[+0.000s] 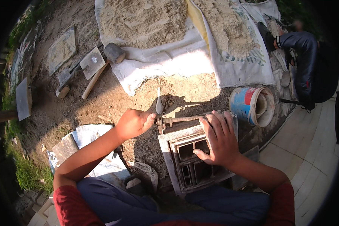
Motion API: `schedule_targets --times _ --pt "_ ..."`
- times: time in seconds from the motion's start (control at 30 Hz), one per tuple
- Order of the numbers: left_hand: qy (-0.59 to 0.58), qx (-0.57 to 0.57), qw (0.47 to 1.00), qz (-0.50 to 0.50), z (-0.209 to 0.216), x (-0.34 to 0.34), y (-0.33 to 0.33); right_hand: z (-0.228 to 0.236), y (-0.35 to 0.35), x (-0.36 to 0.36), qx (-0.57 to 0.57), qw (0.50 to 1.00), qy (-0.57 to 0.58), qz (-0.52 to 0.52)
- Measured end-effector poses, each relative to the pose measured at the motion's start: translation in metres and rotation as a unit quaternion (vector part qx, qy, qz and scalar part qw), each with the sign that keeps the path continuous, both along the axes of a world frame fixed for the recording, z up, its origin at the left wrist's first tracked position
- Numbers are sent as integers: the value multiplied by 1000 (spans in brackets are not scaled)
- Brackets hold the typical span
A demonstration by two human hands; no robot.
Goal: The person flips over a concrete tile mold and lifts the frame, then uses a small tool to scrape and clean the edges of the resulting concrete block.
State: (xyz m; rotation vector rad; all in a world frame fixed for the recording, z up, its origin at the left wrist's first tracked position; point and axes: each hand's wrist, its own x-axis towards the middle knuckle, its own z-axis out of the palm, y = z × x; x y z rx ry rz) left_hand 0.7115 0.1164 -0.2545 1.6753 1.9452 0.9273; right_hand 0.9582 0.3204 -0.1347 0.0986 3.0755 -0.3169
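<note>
Bare, sunlit earth forms the working ground, with pale paving slabs (pixel 312 158) along the right edge and grass at the far left. At near centre sits a rectangular metal mould (pixel 192 158) with a grid of open compartments, set on the dirt just in front of the person's knees. Right hand (pixel 218 141) lies flat on the mould's far right part, fingers spread and pressing down on the frame. Left hand (pixel 133 123) is closed around the end of a rusty metal lever (pixel 180 119) that runs along the mould's far edge; the grip is a fist, though what sits inside the palm cannot be told. A small white spoon-shaped tool (pixel 159 103) stands just beyond that hand, touching or close to the lever's left end. To the right of the mould, a blue, red and white bucket (pixel 252 106) lies on its side, mouth facing right. Farther off, two heaps of sand (pixel 143 20) rest on white sacking (pixel 165 62). A hammer (pixel 103 64) and flat trowels (pixel 90 62) lie at far left. Another person's dark sleeve (pixel 305 56) shows at far right.
</note>
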Motion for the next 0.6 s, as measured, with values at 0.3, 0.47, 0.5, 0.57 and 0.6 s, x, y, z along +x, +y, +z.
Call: schedule_targets --times 0.3,0.47,0.5,0.57,0.6 --pt "24 -18 999 20 -8 -24 23 -3 2 3 -10 1000 -11 3" --pt "-52 -36 997 40 -7 -28 30 1 2 3 -22 999 -16 -17" --pt "-80 -44 994 60 -8 -29 32 2 2 3 -22 999 -15 -21" --pt "-100 -57 991 65 -6 -34 40 1 1 5 -26 999 -10 -25" --pt "-107 -57 990 73 -5 -37 46 3 3 4 -33 999 -23 -21"
